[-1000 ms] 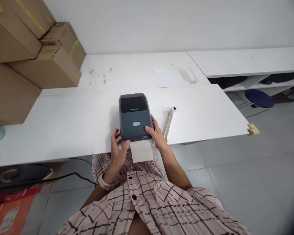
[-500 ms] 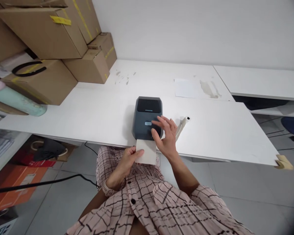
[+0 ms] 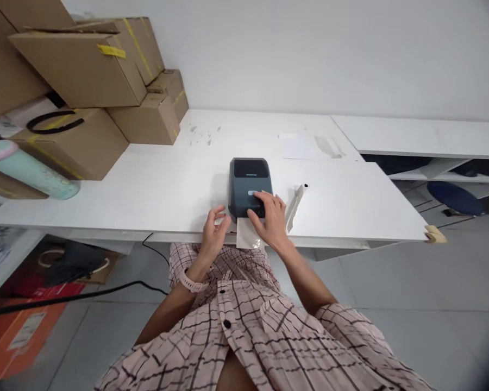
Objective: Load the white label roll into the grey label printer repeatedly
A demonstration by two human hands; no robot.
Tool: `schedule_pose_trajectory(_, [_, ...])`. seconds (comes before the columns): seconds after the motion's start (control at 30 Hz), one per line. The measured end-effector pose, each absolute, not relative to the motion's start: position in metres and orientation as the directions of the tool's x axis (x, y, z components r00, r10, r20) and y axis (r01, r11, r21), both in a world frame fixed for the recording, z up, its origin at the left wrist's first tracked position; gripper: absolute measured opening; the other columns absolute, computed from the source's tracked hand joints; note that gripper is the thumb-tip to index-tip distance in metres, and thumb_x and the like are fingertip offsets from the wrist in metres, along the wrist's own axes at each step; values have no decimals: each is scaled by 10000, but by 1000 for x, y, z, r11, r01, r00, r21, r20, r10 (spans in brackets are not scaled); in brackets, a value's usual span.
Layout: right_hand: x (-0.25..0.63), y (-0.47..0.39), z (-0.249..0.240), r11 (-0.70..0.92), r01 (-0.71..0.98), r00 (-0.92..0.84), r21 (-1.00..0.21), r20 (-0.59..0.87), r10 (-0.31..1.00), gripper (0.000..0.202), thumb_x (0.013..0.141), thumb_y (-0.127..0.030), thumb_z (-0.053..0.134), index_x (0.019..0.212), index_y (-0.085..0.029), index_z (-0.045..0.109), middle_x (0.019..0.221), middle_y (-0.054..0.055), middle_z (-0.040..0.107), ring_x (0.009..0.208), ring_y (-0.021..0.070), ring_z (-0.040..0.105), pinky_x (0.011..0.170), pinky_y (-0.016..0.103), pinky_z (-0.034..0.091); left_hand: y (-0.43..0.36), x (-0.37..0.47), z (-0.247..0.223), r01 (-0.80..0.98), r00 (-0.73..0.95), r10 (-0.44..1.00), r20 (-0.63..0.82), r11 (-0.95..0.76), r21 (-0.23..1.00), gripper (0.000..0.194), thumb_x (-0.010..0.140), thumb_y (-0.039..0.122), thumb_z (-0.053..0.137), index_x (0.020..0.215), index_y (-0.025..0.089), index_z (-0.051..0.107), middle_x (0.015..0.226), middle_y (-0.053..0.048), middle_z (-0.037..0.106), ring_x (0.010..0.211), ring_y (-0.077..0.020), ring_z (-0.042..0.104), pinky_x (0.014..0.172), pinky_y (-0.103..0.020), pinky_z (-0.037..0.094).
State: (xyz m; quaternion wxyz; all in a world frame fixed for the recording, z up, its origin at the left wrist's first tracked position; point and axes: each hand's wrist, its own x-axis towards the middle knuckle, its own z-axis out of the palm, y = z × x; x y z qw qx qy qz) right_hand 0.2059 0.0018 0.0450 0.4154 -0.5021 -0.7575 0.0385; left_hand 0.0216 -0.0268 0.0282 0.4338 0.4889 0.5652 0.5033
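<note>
Left hand (image 3: 214, 232) released label (image 3: 248, 238); printer (image 3: 248, 187) faces the person.

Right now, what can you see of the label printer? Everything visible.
The label printer is a small dark grey box that looks like plastic, with a glossy black window on its far top and a pale button mid-top. It sits upright near the front edge of the white table, lid closed. A white label strip hangs from its front slot. The right hand rests its fingers on the top; the left hand hovers just left of the slot.
</note>
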Motion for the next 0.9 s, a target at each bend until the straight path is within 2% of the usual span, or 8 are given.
schedule_pose_trajectory(0.1, [203,-13,26,386,625,65,-678,538,841,602,1007,-472,524,1536,-238,355,1626,160,394,1534,315,335,1203,570,344,-16,24,24,129,-38,998,-46,51,990,758,933,627,559,1587,313,337,1707,-84,289,1518,-301,377,1146,-409,448])
schedule_pose_trajectory(0.17, [204,-19,17,282,533,173,-798,429,886,687,1006,-528,511,1590,-251,277,1675,163,301,1559,324,288,1215,593,330,-12,30,22,125,22,998,-59,56,991,805,950,660,500,1634,324,240,1739,-54,209,1572,-293,286,1232,-421,358])
schedule_pose_trajectory(0.33, [211,-18,16,220,351,230,-910,312,922,684,988,-585,509,1568,-259,350,1620,144,407,1523,316,369,1246,583,304,-13,37,17,184,-41,999,19,-11,983,765,982,684,386,1630,293,277,1745,-45,186,1621,-244,119,1320,-446,145])
schedule_pose_trajectory(0.5, [217,-10,31,239,155,258,-959,272,927,636,1013,-580,459,1563,-279,349,1617,122,446,1523,288,395,1250,565,319,-9,31,29,143,-13,999,51,-48,989,741,993,671,358,1628,293,301,1756,-24,126,1626,-250,63,1316,-442,176])
schedule_pose_trajectory(0.6, [220,10,49,300,146,271,-943,329,904,614,1031,-598,385,1565,-295,350,1625,91,445,1531,272,384,1260,571,301,10,22,52,88,52,992,119,-123,989,690,1010,634,353,1612,298,343,1751,-8,152,1619,-262,118,1304,-436,222])
schedule_pose_trajectory(0.73, [224,58,88,380,208,231,-901,423,876,678,1008,-691,339,1581,-328,348,1659,60,400,1556,272,339,1287,560,250,57,11,81,29,71,965,252,-255,967,564,1007,515,461,1513,268,498,1640,-60,436,1536,-252,368,1250,-434,331])
schedule_pose_trajectory(0.8, [223,83,107,394,243,210,-886,445,871,756,977,-744,362,1606,-331,301,1683,53,356,1577,262,290,1299,537,227,81,8,82,55,6,969,246,-246,968,509,962,411,549,1439,235,563,1530,-100,558,1432,-251,498,1167,-408,424])
schedule_pose_trajectory(0.9, [219,116,127,412,319,168,-853,479,862,890,929,-816,372,1640,-306,210,1725,58,250,1604,256,208,1308,522,189,104,6,66,248,-88,987,131,-106,963,521,866,318,630,1367,182,597,1292,-132,663,1158,-250,646,987,-389,513])
